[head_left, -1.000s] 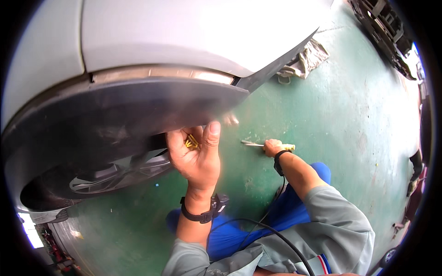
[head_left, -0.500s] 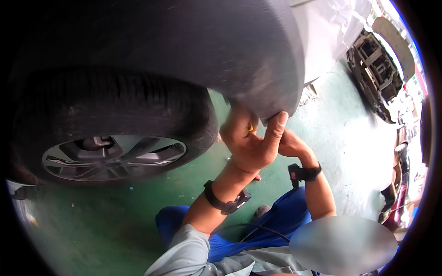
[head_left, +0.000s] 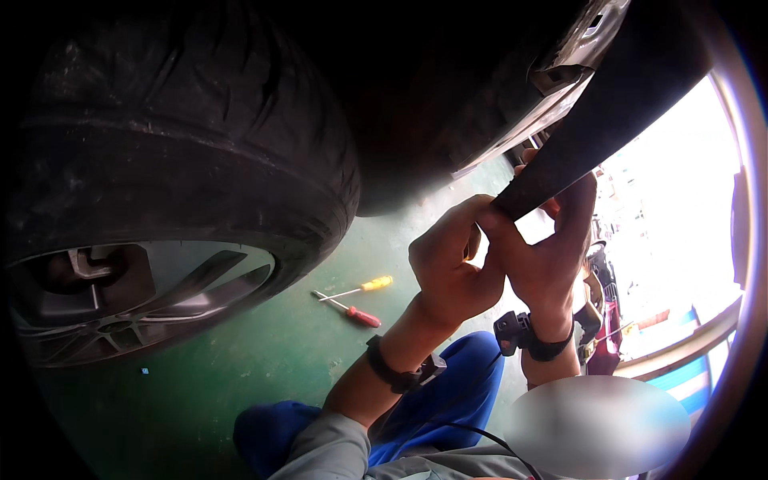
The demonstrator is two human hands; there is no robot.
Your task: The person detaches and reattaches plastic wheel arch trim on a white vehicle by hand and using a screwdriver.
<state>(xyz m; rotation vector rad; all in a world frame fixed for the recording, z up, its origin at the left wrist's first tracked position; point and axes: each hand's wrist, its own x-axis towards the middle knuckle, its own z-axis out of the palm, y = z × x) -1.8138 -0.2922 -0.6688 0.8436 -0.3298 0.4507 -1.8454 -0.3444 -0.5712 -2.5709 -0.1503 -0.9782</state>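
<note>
Both hands are on the tapered lower end of a black wheel-arch trim, which hangs down from the upper right. My left hand pinches its tip from the left, with the fingers curled in. My right hand grips the same end from the right, its thumb at the tip and some fingers behind the strip. Those rear fingers are partly hidden by the trim. A gap shows between the strip and the light metal body edge beside it.
The car's tyre and alloy wheel fill the left side. A yellow-handled screwdriver and a red-handled screwdriver lie crossed on the green floor. My blue-trousered legs are bent below my arms.
The view has shifted and the trim's end now appears as a narrow strip angled to the upper right. Both hands have moved up and right in the picture. Two screwdrivers now show plainly on the floor.
</note>
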